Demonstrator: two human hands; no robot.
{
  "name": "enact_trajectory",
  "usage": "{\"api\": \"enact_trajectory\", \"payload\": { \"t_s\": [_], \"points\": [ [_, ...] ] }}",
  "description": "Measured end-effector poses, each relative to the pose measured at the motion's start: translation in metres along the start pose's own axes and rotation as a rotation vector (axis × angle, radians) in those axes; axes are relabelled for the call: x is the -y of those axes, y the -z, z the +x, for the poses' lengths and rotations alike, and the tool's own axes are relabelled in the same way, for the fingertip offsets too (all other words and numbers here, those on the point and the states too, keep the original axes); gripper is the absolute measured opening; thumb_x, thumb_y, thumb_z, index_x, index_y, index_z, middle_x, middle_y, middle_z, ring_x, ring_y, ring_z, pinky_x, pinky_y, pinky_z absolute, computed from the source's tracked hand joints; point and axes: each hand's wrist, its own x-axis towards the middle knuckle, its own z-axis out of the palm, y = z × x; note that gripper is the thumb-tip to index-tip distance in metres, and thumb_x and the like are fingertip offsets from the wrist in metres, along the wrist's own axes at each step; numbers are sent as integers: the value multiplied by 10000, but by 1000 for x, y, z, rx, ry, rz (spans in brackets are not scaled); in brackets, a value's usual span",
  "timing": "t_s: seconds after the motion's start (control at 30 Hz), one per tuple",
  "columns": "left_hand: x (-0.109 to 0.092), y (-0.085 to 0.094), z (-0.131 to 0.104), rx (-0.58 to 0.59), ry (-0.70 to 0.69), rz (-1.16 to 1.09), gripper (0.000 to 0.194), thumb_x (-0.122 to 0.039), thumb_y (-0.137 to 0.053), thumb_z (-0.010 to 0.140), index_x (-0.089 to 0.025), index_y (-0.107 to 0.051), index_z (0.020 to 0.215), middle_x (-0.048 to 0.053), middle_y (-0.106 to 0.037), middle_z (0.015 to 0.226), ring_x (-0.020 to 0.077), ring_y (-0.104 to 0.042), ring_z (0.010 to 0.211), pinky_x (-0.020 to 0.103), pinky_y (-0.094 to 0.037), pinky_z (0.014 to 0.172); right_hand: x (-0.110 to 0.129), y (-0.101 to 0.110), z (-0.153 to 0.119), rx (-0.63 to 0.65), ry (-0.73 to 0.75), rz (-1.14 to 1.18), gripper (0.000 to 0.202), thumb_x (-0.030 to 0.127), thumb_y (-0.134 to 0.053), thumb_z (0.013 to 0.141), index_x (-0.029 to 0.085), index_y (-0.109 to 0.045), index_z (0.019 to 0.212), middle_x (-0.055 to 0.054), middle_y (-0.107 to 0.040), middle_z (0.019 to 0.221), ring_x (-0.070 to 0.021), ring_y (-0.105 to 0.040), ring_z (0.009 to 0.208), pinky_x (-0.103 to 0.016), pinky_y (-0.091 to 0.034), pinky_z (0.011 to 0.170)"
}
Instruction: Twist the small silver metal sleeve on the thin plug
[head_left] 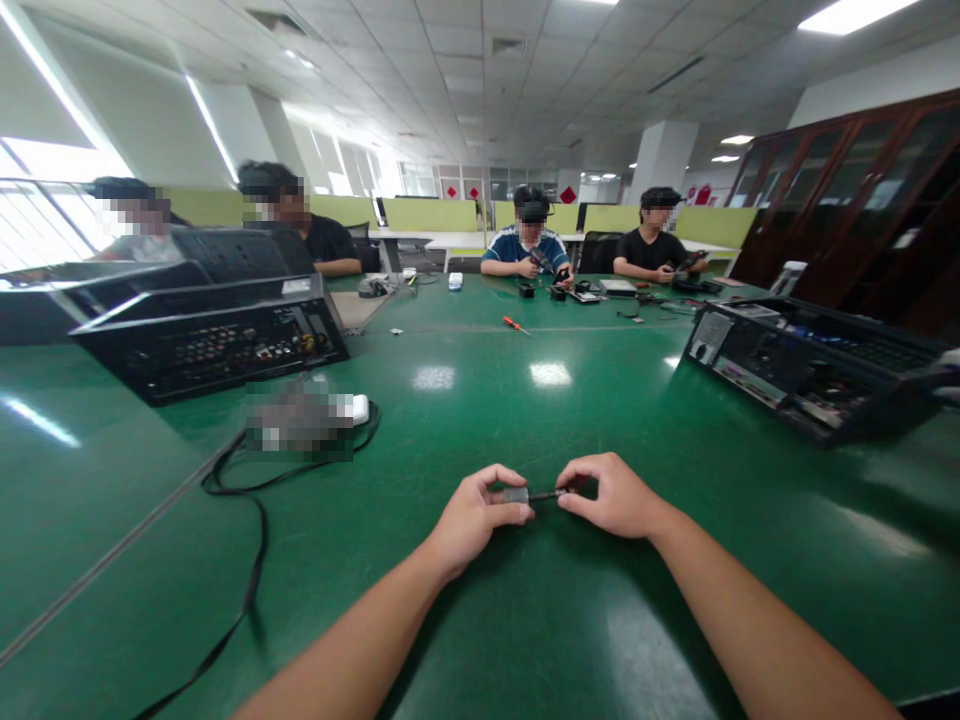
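Observation:
Over the green table (480, 400), my left hand (480, 515) pinches a small grey block-like piece (516, 495) between thumb and fingers. A thin dark rod or cable (544, 496) runs from that piece to the right. My right hand (611, 495) has thumb and fingertips closed on the other end of it, where a small dark tip shows. What exactly this end is, is too small to tell. Both hands are near the middle of the view, a short gap apart.
An open black computer case (217, 345) lies at the left, another (810, 370) at the right. A blurred item with a white part (360, 408) and a black cord (259, 560) is left of my hands. An orange screwdriver (516, 325) lies farther back. Several people sit across the table.

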Motion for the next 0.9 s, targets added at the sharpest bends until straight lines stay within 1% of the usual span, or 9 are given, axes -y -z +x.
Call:
{"api": "enact_trajectory", "payload": {
  "t_s": [0.27,0.43,0.67,0.9],
  "points": [
    [-1,-1,-1,-12,-10,-9,409,-163,-857,572,-154,-598,887,47,-735,697,178,-674,655,253,-458,653,-1,2,0,11,0,4,112,225,-660,780,189,-729,860,-29,-735,815,-178,-672,751,-280,-504,743],
    [1,1,1,-4,-25,-13,410,-183,-860,581,-152,-595,892,52,-735,698,165,-655,619,251,-458,641,-2,3,1,7,-5,3,115,229,-667,775,188,-731,862,-29,-734,804,-177,-673,744,-277,-502,732],
    [1,1,0,-5,-33,-11,380,-152,-830,613,-145,-583,902,58,-735,709,151,-642,609,251,-460,640,-6,3,0,2,-17,-1,123,231,-663,779,185,-732,870,-31,-733,809,-176,-673,751,-274,-502,732],
    [0,0,0,-14,-31,-3,385,-169,-840,613,-146,-590,905,59,-731,708,163,-654,629,254,-463,637,-6,5,0,7,-28,15,122,224,-664,770,187,-734,863,-31,-737,804,-182,-677,749,-282,-507,735]
  ]
}}
